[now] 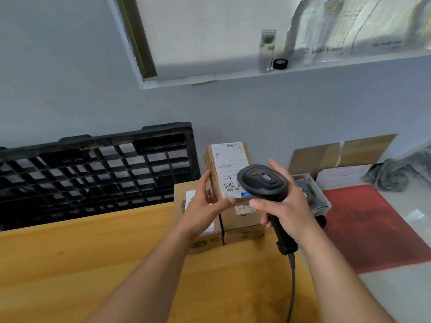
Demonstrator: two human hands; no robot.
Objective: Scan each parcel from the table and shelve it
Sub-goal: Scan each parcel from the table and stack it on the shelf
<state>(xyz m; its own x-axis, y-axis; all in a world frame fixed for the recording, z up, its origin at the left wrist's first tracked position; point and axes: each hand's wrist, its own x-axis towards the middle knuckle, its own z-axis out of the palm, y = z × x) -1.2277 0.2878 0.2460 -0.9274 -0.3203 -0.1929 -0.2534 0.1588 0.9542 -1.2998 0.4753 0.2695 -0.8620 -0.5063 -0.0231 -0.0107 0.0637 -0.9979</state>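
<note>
My left hand (205, 203) holds a small brown cardboard parcel (227, 169) upright, thumb on its left side and a finger under its lower edge. The parcel's white shipping label with barcodes faces me. My right hand (282, 201) grips a black corded barcode scanner (263, 180) by its handle, with the scanner head just in front of the label's lower right part. Two more brown parcels, a left parcel (184, 194) and a right parcel (242, 220), lie side by side on the wooden table (93, 252) under my hands.
A black plastic pallet (93, 173) leans on the wall behind the table. At the right are flattened cardboard (338, 155), a grey bin (312, 190) and a red mat (373, 224) on the floor. A wall ledge (256, 73) above carries a glass jar (267, 50) and bags.
</note>
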